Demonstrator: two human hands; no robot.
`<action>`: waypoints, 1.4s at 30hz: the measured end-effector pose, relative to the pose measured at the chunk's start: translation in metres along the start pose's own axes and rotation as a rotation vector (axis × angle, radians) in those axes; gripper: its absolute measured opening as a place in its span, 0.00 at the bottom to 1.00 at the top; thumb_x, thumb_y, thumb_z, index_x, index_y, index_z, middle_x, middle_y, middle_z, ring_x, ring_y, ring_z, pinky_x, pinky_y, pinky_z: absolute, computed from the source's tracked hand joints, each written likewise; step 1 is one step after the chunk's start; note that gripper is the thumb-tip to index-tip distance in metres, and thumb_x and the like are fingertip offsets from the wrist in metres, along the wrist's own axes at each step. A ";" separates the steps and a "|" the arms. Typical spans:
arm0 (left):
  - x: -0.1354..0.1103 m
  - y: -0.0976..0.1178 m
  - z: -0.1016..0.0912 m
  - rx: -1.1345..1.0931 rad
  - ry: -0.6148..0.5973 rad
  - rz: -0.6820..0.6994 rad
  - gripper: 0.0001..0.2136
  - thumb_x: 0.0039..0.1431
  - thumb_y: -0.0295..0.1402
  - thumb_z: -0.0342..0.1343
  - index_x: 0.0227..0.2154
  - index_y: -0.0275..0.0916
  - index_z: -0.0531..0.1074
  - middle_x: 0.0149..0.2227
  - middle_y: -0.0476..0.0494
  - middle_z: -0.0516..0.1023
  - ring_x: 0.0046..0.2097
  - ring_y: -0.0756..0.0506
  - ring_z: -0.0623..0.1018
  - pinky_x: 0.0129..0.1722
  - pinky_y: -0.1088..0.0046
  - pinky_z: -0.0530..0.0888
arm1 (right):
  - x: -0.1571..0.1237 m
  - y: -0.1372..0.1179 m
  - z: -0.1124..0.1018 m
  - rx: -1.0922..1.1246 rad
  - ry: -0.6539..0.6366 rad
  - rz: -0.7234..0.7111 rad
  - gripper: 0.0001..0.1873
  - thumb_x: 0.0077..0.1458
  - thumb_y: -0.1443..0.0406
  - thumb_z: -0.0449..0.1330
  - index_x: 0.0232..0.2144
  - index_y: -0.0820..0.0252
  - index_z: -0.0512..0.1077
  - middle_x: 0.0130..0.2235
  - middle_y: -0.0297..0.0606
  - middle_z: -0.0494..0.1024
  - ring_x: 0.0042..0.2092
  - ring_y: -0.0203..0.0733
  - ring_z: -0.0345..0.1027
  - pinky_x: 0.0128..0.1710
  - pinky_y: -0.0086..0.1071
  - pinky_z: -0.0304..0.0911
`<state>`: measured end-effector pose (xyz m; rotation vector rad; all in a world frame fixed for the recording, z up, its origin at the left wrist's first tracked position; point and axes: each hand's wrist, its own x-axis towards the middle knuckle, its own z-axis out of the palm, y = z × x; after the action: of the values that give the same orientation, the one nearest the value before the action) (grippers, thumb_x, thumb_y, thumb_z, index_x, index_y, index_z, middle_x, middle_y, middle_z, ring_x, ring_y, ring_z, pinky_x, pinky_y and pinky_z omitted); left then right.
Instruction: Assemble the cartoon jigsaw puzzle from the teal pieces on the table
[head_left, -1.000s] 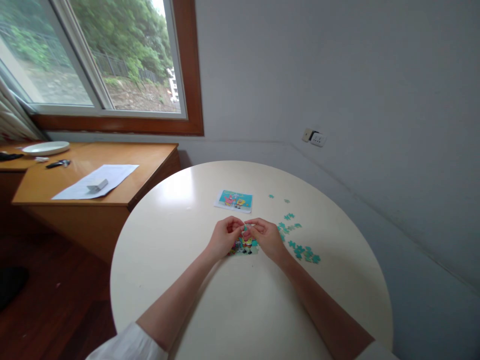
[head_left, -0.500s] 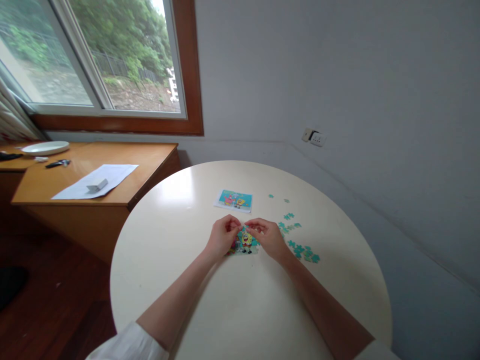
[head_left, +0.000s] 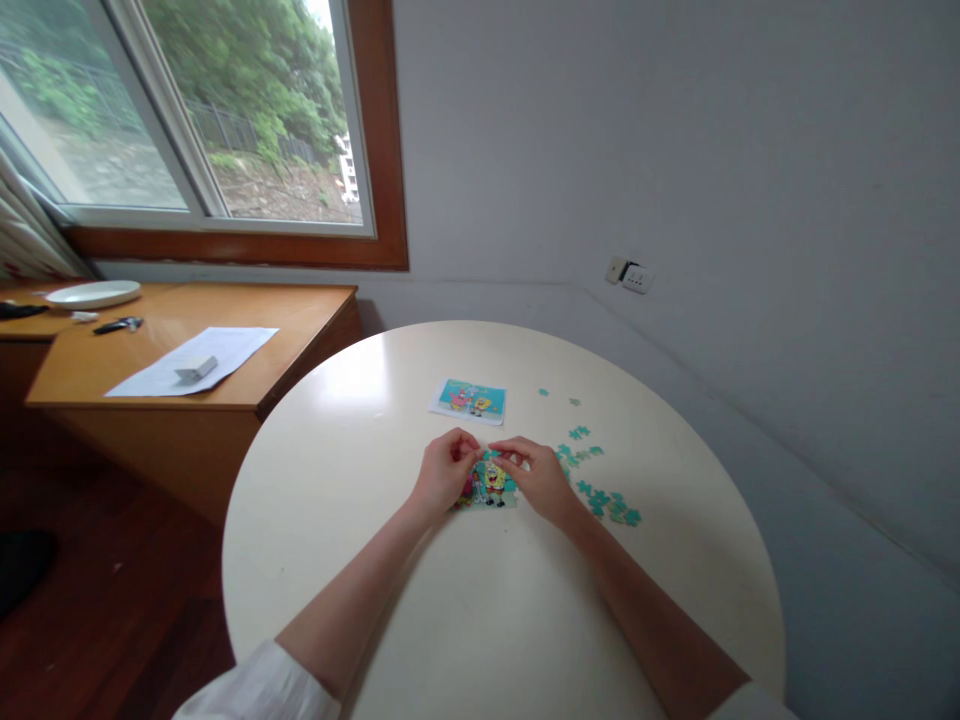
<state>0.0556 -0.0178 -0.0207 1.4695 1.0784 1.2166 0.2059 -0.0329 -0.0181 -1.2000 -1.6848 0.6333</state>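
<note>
Your left hand (head_left: 442,475) and right hand (head_left: 541,482), each narrowed, flank the part-built SpongeBob jigsaw (head_left: 495,486), partly covering it; I cannot tell if either pinches a piece. Loose jigsaw pieces (head_left: 598,500) lie rightward; beyond, the picture card (head_left: 474,399) rests on the round worktop (head_left: 480,620).

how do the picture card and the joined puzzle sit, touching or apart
Apart. The head view shows a strip of white tabletop between the picture card and the joined puzzle.

You are in an ordinary indoor room, home or office unclear, with a window (head_left: 259,120), curtain (head_left: 26,235), wooden desk (head_left: 311,312) and round table (head_left: 480,620).
</note>
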 end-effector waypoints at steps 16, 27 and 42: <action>-0.001 0.002 0.001 -0.017 0.018 -0.013 0.05 0.43 0.32 0.55 0.21 0.36 0.65 0.16 0.54 0.65 0.20 0.55 0.64 0.20 0.79 0.60 | -0.001 -0.001 0.002 -0.030 0.010 -0.026 0.07 0.46 0.65 0.58 0.30 0.58 0.75 0.30 0.38 0.76 0.29 0.37 0.65 0.30 0.30 0.61; 0.001 -0.001 -0.002 0.019 0.057 0.000 0.04 0.43 0.30 0.54 0.20 0.37 0.65 0.16 0.55 0.63 0.20 0.54 0.63 0.21 0.79 0.60 | 0.000 0.003 0.000 -0.059 0.026 -0.038 0.08 0.46 0.65 0.57 0.30 0.58 0.75 0.31 0.39 0.76 0.30 0.38 0.66 0.31 0.31 0.61; 0.004 -0.008 -0.005 0.037 0.076 0.034 0.03 0.45 0.30 0.53 0.22 0.36 0.66 0.20 0.52 0.67 0.23 0.53 0.67 0.24 0.78 0.63 | 0.001 0.014 -0.001 -0.099 0.028 0.008 0.10 0.46 0.67 0.56 0.31 0.57 0.76 0.31 0.39 0.77 0.30 0.38 0.67 0.32 0.31 0.63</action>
<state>0.0512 -0.0112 -0.0274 1.4856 1.1362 1.2912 0.2132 -0.0266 -0.0288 -1.2801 -1.7054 0.5405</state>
